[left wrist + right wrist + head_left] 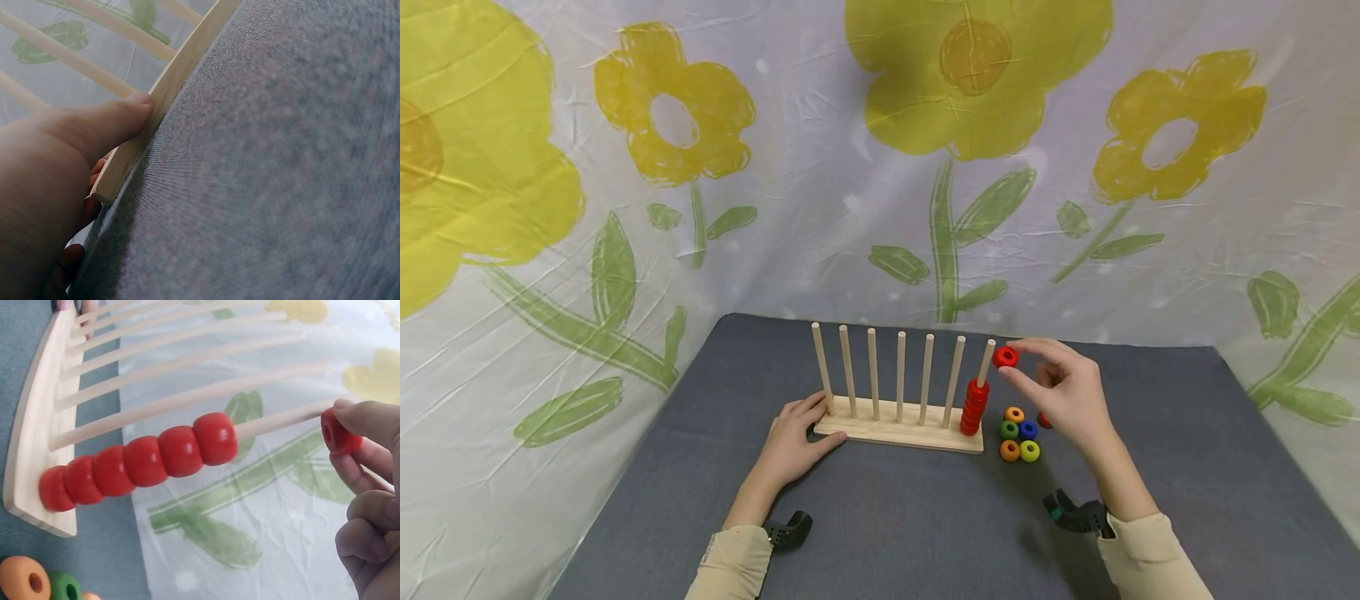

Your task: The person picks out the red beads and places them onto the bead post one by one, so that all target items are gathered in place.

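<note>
A wooden peg rack (895, 429) with several upright pegs stands on the table. My left hand (792, 442) grips its left end, the thumb (128, 119) on the front edge and the other fingers around the end and behind. On the rightmost peg sits a stack of several red beads (974, 407), also plain in the right wrist view. Between thumb and fingertips my right hand (1067, 387) pinches another red bead (1006, 357), close beside the tip of that peg. The bead's hole shows, and it appears off the peg. The other pegs carry no beads.
Right of the rack lie loose beads: orange (1014, 414), green (1009, 430), blue (1027, 429) and yellow (1029, 451), plus another orange one. A red bead (1044, 420) is partly hidden by the right hand. A flowered cloth (805, 208) hangs behind the grey table (895, 517).
</note>
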A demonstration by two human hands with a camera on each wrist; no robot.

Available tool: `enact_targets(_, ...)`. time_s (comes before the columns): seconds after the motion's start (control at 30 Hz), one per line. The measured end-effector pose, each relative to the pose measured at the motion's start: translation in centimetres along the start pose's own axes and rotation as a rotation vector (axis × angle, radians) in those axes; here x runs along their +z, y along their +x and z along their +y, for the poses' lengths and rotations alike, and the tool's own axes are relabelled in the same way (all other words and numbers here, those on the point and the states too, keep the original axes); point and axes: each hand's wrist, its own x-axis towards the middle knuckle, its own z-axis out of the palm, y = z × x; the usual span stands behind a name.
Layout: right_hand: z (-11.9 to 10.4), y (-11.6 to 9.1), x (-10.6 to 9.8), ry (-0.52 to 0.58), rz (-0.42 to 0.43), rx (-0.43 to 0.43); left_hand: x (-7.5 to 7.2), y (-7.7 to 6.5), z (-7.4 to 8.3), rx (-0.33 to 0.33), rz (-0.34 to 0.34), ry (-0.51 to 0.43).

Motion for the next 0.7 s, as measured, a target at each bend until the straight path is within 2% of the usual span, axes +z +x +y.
enact_targets(0.5,-1.1,1.1,-0.7,0.014,0.068,-0.05,0.0,-0.1,0.0,0.009,0.005,0.0)
enact_targets(0.7,-1.7,1.7,-0.9,0.023,0.063,-0.064,0.0,0.0,0.1,0.002,0.0,0.006)
